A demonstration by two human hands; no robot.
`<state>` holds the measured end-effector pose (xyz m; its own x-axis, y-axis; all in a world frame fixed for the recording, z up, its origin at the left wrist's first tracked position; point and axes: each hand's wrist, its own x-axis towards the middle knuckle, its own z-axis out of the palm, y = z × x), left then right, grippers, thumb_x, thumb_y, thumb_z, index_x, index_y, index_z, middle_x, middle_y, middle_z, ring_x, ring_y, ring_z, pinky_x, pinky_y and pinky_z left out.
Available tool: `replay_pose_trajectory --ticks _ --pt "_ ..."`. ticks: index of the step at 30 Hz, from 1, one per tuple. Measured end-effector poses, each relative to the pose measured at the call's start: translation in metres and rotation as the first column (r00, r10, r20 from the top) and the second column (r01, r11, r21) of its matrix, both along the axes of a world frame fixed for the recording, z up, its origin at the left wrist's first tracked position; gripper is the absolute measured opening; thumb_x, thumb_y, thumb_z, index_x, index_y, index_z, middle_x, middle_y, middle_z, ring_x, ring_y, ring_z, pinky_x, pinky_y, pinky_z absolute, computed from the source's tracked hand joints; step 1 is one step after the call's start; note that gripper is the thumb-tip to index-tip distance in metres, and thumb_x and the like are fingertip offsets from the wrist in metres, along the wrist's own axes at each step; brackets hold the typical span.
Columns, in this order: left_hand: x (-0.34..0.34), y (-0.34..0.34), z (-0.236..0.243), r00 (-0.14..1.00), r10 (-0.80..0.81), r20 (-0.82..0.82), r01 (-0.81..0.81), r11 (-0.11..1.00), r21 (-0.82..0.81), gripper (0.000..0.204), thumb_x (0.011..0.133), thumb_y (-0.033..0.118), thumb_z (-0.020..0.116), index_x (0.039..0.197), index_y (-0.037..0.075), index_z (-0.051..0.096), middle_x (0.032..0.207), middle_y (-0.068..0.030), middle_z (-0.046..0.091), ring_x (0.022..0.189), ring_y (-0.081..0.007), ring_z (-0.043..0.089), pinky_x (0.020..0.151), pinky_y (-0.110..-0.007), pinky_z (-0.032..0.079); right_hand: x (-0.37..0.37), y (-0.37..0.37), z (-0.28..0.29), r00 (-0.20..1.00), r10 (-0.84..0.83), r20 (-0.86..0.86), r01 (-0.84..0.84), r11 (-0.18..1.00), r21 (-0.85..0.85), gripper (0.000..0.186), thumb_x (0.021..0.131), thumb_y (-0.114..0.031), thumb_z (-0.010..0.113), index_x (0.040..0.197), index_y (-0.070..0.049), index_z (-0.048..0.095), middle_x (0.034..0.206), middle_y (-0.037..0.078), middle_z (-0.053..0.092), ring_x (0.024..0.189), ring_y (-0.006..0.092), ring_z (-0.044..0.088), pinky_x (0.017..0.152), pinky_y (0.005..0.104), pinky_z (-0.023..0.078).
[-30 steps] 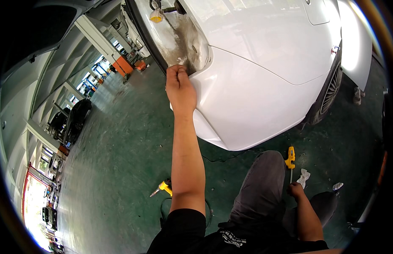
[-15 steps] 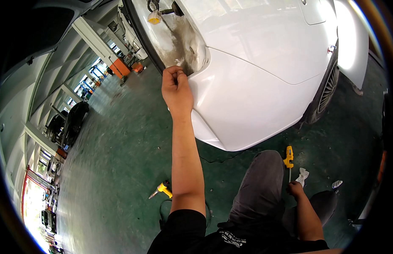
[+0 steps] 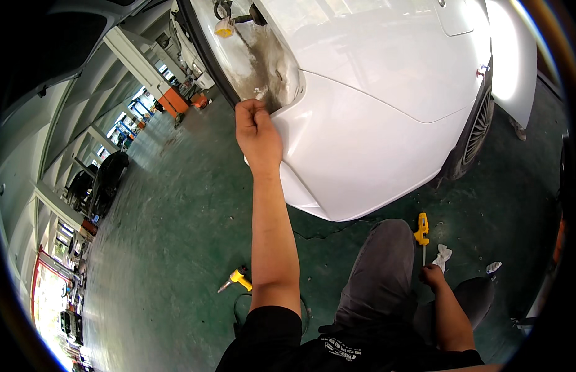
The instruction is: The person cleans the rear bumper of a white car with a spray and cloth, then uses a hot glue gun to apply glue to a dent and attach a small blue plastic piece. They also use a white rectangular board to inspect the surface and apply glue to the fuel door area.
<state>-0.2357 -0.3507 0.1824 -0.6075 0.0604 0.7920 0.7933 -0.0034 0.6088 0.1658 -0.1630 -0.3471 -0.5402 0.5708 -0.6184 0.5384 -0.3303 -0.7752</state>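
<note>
My left hand point(image 3: 259, 139) reaches forward to the rear corner of a white car body point(image 3: 368, 142), its fingers curled closed at the lower edge of an opening. A black strip point(image 3: 207, 59) along the opening's edge runs down to these fingers; what they hold, if anything, is hidden. Low on the right, my right hand point(image 3: 432, 277) is closed at the end of a pale stick point(image 3: 424, 255). That stick comes from a yellow glue gun point(image 3: 422, 229). Whether the fingers grip the stick cannot be made out.
A yellow heat gun point(image 3: 240, 278) with a dark cord lies on the green floor point(image 3: 164, 248) left of my forearm. Crumpled white paper point(image 3: 443, 256) is by my right hand. A yellow-and-white lamp point(image 3: 225, 28) sits inside the opening. A dark car point(image 3: 108, 180) stands far left.
The view has shifted very slightly. Both hands hold nearly the same places and poses, and the glue gun has not visibly moved.
</note>
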Motion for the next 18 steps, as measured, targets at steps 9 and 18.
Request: replay_pose_trajectory --ticks 9,18 --pt "-0.005 0.002 -0.003 1.000 -0.009 0.003 0.009 0.998 0.067 0.009 0.095 0.002 0.054 0.104 0.003 0.056 0.087 -0.0014 0.055 0.077 -0.0102 0.050 0.073 -0.025 0.044 -0.002 -0.002 0.008 1.000 0.002 0.018 -0.002 1.000 0.009 0.023 0.092 -0.013 0.055 0.101 0.002 0.069 0.080 0.010 0.070 0.064 0.0212 0.067 0.057 0.0336 0.052" --pt "0.009 0.001 0.004 0.997 0.051 -0.050 -0.050 0.999 0.017 0.006 0.094 0.003 0.050 0.097 0.004 0.056 0.083 -0.0016 0.053 0.074 -0.0112 0.048 0.070 -0.027 0.043 -0.003 -0.001 0.006 1.000 0.010 0.028 -0.010 1.000 -0.008 0.020 0.093 -0.014 0.059 0.103 0.001 0.068 0.082 0.010 0.070 0.067 0.0209 0.067 0.060 0.0343 0.051"
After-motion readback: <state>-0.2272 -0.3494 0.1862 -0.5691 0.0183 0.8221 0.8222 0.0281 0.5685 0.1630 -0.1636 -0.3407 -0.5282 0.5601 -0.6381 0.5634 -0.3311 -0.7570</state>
